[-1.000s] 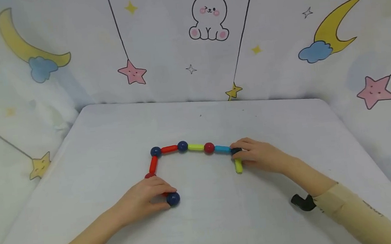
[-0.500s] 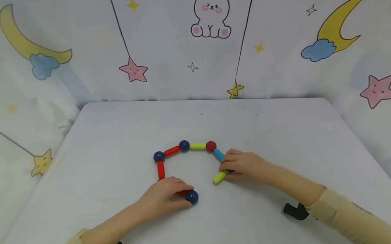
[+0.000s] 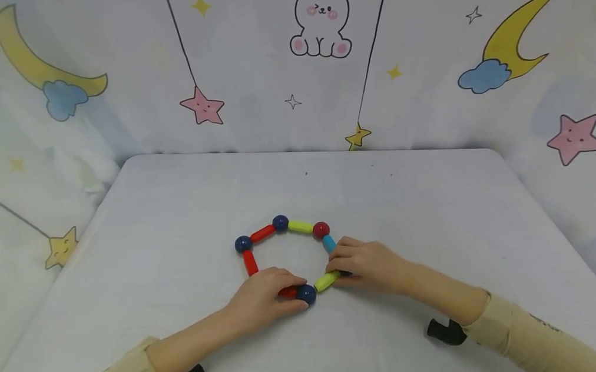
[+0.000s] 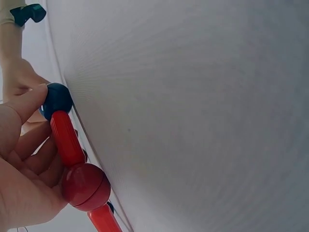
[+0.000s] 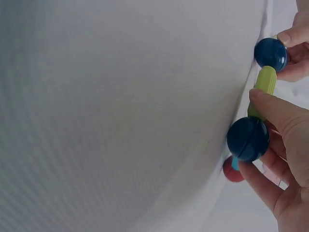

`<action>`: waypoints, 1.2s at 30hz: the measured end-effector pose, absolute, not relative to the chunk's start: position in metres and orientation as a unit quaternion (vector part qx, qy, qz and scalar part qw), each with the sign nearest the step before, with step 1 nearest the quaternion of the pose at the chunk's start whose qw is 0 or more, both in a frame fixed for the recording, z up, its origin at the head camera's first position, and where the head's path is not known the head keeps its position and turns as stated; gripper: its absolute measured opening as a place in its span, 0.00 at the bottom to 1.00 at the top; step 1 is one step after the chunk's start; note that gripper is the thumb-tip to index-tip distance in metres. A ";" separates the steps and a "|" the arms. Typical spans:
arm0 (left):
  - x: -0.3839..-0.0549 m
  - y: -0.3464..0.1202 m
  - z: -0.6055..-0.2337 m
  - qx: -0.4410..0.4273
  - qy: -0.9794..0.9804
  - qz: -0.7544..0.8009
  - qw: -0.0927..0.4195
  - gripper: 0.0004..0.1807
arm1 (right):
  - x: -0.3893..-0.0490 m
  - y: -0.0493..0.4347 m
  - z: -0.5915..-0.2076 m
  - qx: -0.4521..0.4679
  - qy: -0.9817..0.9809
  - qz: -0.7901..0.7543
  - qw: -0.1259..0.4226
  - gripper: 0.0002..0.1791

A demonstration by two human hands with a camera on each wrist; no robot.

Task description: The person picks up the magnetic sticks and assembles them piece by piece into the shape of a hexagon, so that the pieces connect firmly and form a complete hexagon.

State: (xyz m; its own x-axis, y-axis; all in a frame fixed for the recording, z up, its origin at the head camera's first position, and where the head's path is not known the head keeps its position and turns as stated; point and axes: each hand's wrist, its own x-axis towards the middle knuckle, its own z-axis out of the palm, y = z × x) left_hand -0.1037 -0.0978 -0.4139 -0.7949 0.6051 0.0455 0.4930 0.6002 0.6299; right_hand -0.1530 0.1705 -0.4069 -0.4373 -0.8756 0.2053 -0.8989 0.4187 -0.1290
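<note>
Toy magnetic rods and balls form a ring on the white table. My left hand (image 3: pixel 265 298) pinches a dark blue ball (image 3: pixel 306 294), thumb on it, with fingers behind the attached red rod (image 4: pixel 67 138). A red ball (image 4: pixel 87 187) lies against that palm, hidden by the hand in the head view. With thumb and fingers, my right hand (image 3: pixel 369 265) grips a yellow-green rod (image 3: pixel 326 281) and the dark blue ball (image 5: pixel 248 139) at its near end. The rod's free tip is right at the left hand's blue ball. A light blue rod (image 3: pixel 329 243) runs up from the right hand.
Along the ring's far side are a red ball (image 3: pixel 321 230), another yellow-green rod (image 3: pixel 300 227), two blue balls, one at the top (image 3: pixel 280 223), and red rods (image 3: pixel 262 233). Black straps show at both sleeves. A printed cloth backdrop (image 3: pixel 244 55) stands behind the table (image 3: pixel 184 219).
Both hands have come together, the left moving right and the right moving left and nearer. The open chain has bent into a ring, the yellow-green rod's tip swinging to the blue ball.
</note>
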 end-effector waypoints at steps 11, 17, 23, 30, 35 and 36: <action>-0.122 -0.107 -0.403 0.290 0.899 0.323 0.062 0.23 | -0.151 0.173 -0.406 0.453 -0.870 0.186 0.049 0.14; -0.167 -0.141 -0.389 0.187 0.955 0.230 -0.018 0.19 | -0.156 0.176 -0.403 0.285 -0.924 0.254 -0.030 0.13; -0.188 -0.150 -0.392 0.160 0.953 0.244 0.081 0.11 | -0.163 0.177 -0.409 0.227 -0.922 0.292 -0.116 0.12; -0.189 -0.131 -0.396 0.152 0.943 0.280 0.090 0.10 | -0.176 0.184 -0.410 0.187 -0.934 0.289 -0.094 0.09; -0.192 -0.116 -0.402 0.143 0.938 0.307 0.080 0.09 | -0.191 0.194 -0.411 0.174 -0.939 0.285 -0.079 0.11; -0.193 -0.113 -0.402 0.140 0.937 0.312 0.076 0.09 | -0.194 0.196 -0.411 0.172 -0.940 0.284 -0.076 0.11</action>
State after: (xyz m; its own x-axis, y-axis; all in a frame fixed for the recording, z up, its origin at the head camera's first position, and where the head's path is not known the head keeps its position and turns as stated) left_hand -0.1928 -0.1128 -0.4019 -0.9494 0.3092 -0.0551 0.2144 0.7665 0.6054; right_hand -0.1938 0.1956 -0.4109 -0.9290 -0.3672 -0.0460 -0.2805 0.7798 -0.5597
